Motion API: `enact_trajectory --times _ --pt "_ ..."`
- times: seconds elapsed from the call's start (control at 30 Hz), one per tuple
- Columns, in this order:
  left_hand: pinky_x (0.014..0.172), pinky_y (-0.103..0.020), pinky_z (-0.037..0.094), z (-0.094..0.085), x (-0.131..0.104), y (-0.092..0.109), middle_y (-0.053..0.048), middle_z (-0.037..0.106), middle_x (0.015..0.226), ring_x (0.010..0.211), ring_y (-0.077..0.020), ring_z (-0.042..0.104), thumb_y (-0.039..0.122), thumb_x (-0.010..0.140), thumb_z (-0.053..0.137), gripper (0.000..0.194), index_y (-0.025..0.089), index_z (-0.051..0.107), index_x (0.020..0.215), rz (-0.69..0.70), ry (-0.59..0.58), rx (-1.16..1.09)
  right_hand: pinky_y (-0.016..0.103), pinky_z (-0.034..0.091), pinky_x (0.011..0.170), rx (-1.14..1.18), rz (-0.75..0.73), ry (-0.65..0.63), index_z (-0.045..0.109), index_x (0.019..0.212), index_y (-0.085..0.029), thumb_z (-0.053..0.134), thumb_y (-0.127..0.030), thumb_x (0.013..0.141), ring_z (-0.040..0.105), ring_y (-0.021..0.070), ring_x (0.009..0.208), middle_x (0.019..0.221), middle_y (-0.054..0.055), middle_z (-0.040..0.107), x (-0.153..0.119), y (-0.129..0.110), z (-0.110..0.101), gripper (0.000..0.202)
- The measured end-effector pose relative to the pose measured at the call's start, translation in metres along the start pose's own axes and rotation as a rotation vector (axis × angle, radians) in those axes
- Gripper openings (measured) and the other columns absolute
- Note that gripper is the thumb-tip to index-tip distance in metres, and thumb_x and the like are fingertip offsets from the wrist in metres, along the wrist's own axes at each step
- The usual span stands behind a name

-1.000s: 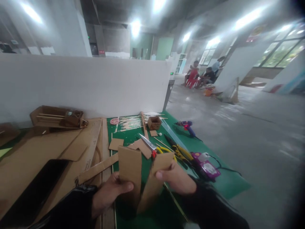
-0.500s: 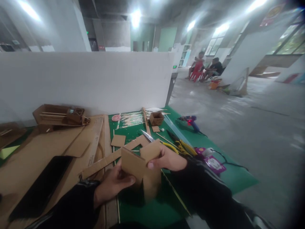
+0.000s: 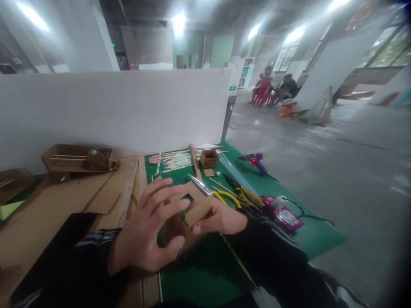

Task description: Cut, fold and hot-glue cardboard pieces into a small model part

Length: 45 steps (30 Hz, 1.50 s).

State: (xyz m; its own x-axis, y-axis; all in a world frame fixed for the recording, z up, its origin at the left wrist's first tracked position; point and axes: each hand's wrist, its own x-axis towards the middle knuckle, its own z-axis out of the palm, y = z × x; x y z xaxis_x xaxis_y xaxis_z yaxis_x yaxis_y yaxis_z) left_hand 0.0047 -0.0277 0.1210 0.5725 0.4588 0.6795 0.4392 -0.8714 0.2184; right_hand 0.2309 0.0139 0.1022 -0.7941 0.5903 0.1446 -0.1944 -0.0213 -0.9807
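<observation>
My right hand (image 3: 221, 217) grips a folded piece of cardboard (image 3: 198, 211) between thumb and fingers, over the green tabletop. Part of that cardboard sits in shadow behind my left hand. My left hand (image 3: 156, 226) is raised beside it with the fingers spread and nothing held. Just beyond lie scissors (image 3: 201, 185) with yellow handles, blades pointing away to the left. Black-and-yellow pliers (image 3: 244, 192) rest to the right of the scissors.
A small cardboard box (image 3: 209, 158), thin wooden sticks (image 3: 176, 161) and a glue gun (image 3: 255, 162) lie farther back. At right is a purple power strip (image 3: 287, 217). A cardboard assembly (image 3: 80, 158) and a black flat panel (image 3: 61, 244) are on the left. Two people sit far off.
My left hand has let go of the cardboard, lifted and spread its fingers. The cardboard in my right hand has turned and tilted. The view has shifted slightly.
</observation>
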Motion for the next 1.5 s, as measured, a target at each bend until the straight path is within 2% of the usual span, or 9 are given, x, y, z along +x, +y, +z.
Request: enact_trajectory --times 0.1,0.2,0.37,0.5,0.6,0.73,0.9,1.13,1.5 --pt "0.111 -0.055 0.03 -0.008 0.011 0.002 -0.009 0.062 0.118 0.119 -0.03 0.05 0.017 0.076 0.062 0.062 0.021 0.043 0.135 0.119 -0.128 0.04 0.027 0.051 0.079 -0.046 0.0 0.016 0.074 0.096 -0.017 0.076 -0.015 0.072 0.062 0.0156 0.085 0.087 0.0 0.07 0.0 0.003 -0.002 0.024" --pt "0.104 -0.049 0.04 -0.009 0.01 0.002 -0.008 0.063 0.104 0.104 -0.0257 0.054 0.011 0.076 0.058 0.058 0.018 0.044 0.132 0.128 -0.169 0.013 0.028 0.051 0.08 -0.07 0.001 -0.002 0.075 0.096 -0.017 0.076 -0.014 0.072 0.063 0.0166 0.086 0.089 0.001 0.072 0.0 0.003 -0.002 0.025" --pt "0.102 -0.049 0.039 -0.006 0.007 0.001 -0.007 0.061 0.107 0.1 -0.0237 0.051 0.0 0.075 0.048 0.063 0.018 0.041 0.135 0.096 -0.145 -0.087 0.027 0.051 0.078 -0.091 0.024 -0.055 0.075 0.094 -0.015 0.077 -0.016 0.07 0.065 0.0157 0.08 0.083 0.0 0.072 0.0 0.001 -0.006 0.024" --pt "0.102 -0.049 0.039 -0.001 0.01 0.001 -0.007 0.06 0.103 0.1 -0.0241 0.05 0.001 0.077 0.048 0.06 0.018 0.045 0.135 0.093 -0.139 -0.129 0.026 0.049 0.073 -0.107 0.061 -0.06 0.073 0.094 -0.013 0.076 -0.017 0.072 0.063 0.0155 0.077 0.081 0.0 0.07 -0.003 -0.001 -0.01 0.023" --pt "0.1 -0.048 0.042 0.003 0.006 0.001 -0.007 0.058 0.099 0.097 -0.0231 0.05 0.0 0.078 0.047 0.062 0.017 0.046 0.139 0.077 -0.107 -0.127 0.029 0.048 0.079 -0.094 0.059 -0.063 0.071 0.094 -0.013 0.075 -0.018 0.072 0.062 0.0171 0.083 0.087 0.001 0.069 -0.003 -0.003 -0.01 0.023" --pt "0.097 -0.047 0.044 0.006 -0.002 0.0 -0.005 0.057 0.094 0.093 -0.021 0.049 0.0 0.08 0.046 0.066 0.02 0.044 0.143 0.073 -0.045 -0.118 0.027 0.048 0.073 -0.069 0.051 -0.085 0.069 0.088 -0.013 0.075 -0.017 0.072 0.06 0.0153 0.077 0.08 0.0 0.066 0.0 -0.002 -0.007 0.018" --pt "0.092 -0.045 0.046 0.008 -0.005 -0.002 -0.006 0.061 0.096 0.095 -0.0216 0.051 0.002 0.081 0.047 0.06 0.019 0.051 0.138 0.089 0.02 -0.133 0.03 0.049 0.079 -0.052 0.034 -0.097 0.07 0.087 -0.011 0.077 -0.018 0.07 0.061 0.0166 0.08 0.082 0.002 0.068 0.003 0.001 -0.004 0.02" --pt "0.092 -0.044 0.047 0.005 -0.006 -0.002 -0.006 0.063 0.096 0.096 -0.0218 0.052 0.0 0.077 0.049 0.057 0.019 0.057 0.131 0.1 0.033 -0.132 0.026 0.049 0.068 -0.098 0.035 -0.096 0.069 0.085 -0.012 0.077 -0.016 0.07 0.06 0.0154 0.075 0.078 0.001 0.066 0.006 0.004 -0.005 0.018" --pt "0.083 -0.042 0.048 0.003 -0.005 -0.001 -0.005 0.06 0.089 0.091 -0.0219 0.051 0.0 0.074 0.049 0.058 0.02 0.06 0.127 0.124 0.074 -0.152 0.027 0.047 0.068 -0.162 0.039 -0.134 0.066 0.08 -0.012 0.077 -0.019 0.072 0.056 0.0152 0.076 0.077 0.0 0.06 0.009 0.004 -0.006 0.016"
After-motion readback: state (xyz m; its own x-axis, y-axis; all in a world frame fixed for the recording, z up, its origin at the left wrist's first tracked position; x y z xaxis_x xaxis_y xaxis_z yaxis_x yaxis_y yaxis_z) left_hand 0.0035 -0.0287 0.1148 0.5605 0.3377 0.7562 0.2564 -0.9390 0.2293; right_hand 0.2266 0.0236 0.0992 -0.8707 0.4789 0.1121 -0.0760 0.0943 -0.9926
